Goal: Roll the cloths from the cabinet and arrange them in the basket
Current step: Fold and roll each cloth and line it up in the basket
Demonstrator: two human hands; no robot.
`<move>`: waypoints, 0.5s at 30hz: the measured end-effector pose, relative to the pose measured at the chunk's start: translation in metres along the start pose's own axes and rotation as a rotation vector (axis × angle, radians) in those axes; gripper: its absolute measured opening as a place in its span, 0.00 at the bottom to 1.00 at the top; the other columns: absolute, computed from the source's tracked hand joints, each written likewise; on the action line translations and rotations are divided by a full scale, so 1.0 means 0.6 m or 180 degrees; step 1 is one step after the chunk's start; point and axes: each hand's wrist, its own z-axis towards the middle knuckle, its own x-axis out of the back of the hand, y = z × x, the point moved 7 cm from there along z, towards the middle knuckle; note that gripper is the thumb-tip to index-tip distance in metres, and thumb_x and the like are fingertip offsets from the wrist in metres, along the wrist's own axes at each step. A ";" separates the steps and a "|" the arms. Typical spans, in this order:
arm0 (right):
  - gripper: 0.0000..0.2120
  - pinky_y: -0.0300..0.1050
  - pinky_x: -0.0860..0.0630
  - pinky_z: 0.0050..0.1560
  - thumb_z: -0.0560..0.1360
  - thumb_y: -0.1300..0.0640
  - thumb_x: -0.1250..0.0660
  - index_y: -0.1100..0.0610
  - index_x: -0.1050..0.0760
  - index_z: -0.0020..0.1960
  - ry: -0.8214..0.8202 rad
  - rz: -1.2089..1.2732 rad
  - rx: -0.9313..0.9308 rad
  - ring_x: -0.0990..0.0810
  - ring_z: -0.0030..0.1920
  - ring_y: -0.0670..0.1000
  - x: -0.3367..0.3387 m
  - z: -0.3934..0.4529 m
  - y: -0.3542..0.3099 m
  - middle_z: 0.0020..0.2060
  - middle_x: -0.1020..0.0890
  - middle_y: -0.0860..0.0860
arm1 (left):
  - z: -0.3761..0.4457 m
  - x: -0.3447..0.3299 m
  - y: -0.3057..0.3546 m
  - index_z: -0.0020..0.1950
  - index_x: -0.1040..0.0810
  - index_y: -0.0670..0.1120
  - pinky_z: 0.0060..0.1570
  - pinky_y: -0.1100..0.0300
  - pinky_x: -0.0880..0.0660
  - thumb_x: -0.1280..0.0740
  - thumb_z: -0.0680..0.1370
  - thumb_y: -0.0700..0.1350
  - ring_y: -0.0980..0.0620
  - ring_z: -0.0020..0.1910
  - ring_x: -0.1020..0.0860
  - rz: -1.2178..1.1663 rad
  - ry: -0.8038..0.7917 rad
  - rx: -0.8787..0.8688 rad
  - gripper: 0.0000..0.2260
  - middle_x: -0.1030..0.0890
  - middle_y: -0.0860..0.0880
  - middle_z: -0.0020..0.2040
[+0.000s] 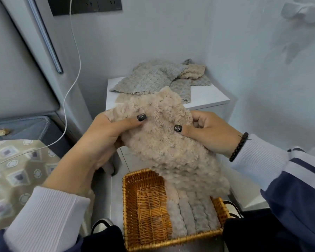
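I hold a fluffy beige cloth (164, 142) in the air with both hands. My left hand (102, 140) grips its upper left edge, thumb on top. My right hand (209, 131) pinches its upper right edge. The cloth's lower end hangs down over the wicker basket (144, 200), which sits on my lap. Several rolled cloths (189, 215), beige and grey, lie side by side in the basket's right half; its left half is bare. More unrolled grey and beige cloths (158, 77) lie piled on the white cabinet top (207, 97) behind.
A white cable (71, 88) hangs from a dark wall socket (87, 4) at the upper left. A patterned bedspread (13, 175) lies at the left. White walls close in behind and to the right of the cabinet.
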 end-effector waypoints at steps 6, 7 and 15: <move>0.15 0.60 0.21 0.47 0.74 0.45 0.33 0.53 0.21 0.56 -0.0757 -0.0416 -0.0023 0.19 0.44 0.67 -0.033 -0.014 -0.005 0.50 0.19 0.66 | -0.011 -0.025 -0.020 0.55 0.15 0.51 0.39 0.58 0.19 0.21 0.61 0.52 0.46 0.47 0.15 0.0573 -0.0759 0.0544 0.23 0.15 0.43 0.53; 0.15 0.62 0.22 0.50 0.75 0.47 0.33 0.54 0.21 0.57 -0.0855 -0.0478 -0.0038 0.19 0.46 0.67 -0.039 -0.016 -0.003 0.51 0.18 0.65 | -0.013 -0.031 -0.028 0.55 0.16 0.52 0.41 0.55 0.19 0.22 0.62 0.55 0.44 0.47 0.15 0.0824 -0.0832 0.0622 0.22 0.15 0.43 0.52; 0.14 0.58 0.23 0.59 0.73 0.50 0.31 0.50 0.21 0.59 -0.1066 -0.0343 -0.0123 0.16 0.53 0.54 -0.051 -0.016 0.015 0.53 0.15 0.52 | -0.004 -0.036 -0.030 0.49 0.15 0.50 0.48 0.53 0.18 0.26 0.68 0.54 0.46 0.47 0.15 0.1221 -0.0585 0.0269 0.13 0.14 0.46 0.48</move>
